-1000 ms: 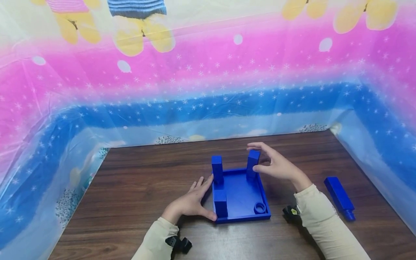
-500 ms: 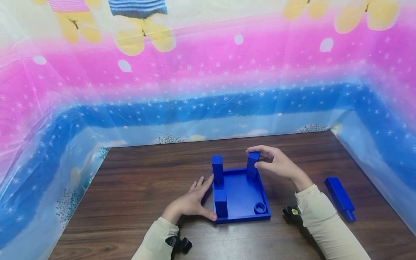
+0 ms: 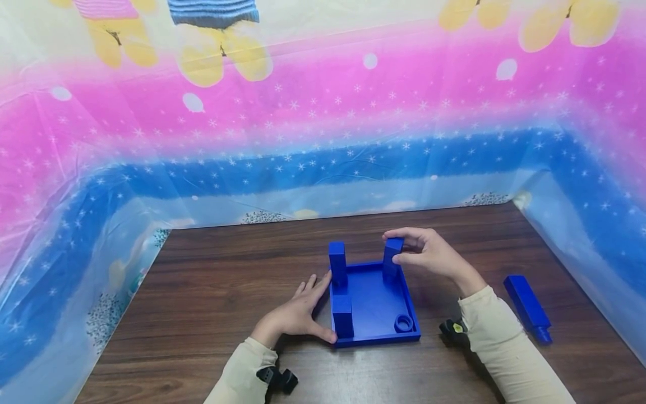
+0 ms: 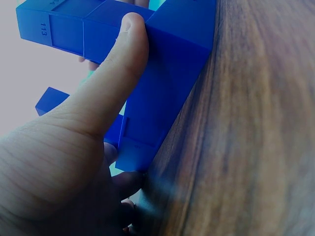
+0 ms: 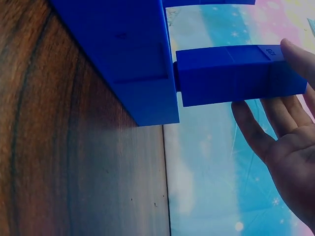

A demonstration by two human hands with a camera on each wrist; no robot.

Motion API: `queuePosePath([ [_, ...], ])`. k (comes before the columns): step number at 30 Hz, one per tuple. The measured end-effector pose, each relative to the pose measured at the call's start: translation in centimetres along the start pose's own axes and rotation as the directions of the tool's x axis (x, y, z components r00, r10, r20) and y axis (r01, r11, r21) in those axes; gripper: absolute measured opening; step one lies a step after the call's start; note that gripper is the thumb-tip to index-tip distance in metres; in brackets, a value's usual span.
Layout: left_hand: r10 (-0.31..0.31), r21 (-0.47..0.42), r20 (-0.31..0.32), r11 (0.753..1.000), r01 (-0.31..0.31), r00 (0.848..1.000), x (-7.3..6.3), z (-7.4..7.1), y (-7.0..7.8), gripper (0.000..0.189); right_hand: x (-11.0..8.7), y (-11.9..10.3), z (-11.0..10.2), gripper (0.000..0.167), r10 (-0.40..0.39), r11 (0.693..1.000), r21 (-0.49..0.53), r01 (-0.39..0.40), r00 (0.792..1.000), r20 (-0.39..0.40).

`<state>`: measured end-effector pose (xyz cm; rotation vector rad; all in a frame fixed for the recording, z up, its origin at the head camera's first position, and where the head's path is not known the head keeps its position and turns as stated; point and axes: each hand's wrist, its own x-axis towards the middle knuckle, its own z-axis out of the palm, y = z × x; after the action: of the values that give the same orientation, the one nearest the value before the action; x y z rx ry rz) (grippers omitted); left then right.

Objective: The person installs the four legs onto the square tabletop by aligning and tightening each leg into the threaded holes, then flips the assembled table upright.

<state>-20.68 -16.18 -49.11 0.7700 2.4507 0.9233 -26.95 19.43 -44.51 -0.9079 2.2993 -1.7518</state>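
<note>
Roughly midway along the wooden worktop point(image 3: 227, 269) sits a blue tray point(image 3: 373, 297), with room between it and the loose blue post point(image 3: 526, 306) towards the right edge. The left hand point(image 3: 298, 315) lies, fingers apart, against the tray's left edge; the right hand point(image 3: 438, 258) pinches the upright far-right post point(image 3: 391, 261). Patterned cloth point(image 3: 323, 140) borders the far side. Only the wrist views show numbers on posts.
</note>
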Motion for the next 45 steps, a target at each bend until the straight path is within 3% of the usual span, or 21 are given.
queuePosePath([
  [15,-0.048,-0.049,0.012,0.998,0.048,0.999,-0.2,-0.2,0.1,0.138,-0.1,0.0,0.2,0.052,0.026,0.985,-0.166,-0.042,0.995,-0.098],
  [25,-0.063,-0.067,0.016,0.996,0.064,0.998,-0.1,-0.2,-0.1,0.138,0.1,-0.2,0.6,0.046,-0.007,0.985,-0.171,-0.019,0.989,-0.146],
  [35,-0.04,-0.068,0.024,0.997,0.042,0.999,0.2,-0.4,0.0,0.138,0.1,0.0,0.9,0.043,0.013,0.984,-0.175,-0.045,0.983,-0.181],
  [45,-0.039,-0.067,0.024,0.997,0.04,0.999,0.1,-0.4,0.0,0.137,0.3,-0.3,1.4,0.044,-0.107,0.923,-0.384,0.022,0.974,-0.201],
])
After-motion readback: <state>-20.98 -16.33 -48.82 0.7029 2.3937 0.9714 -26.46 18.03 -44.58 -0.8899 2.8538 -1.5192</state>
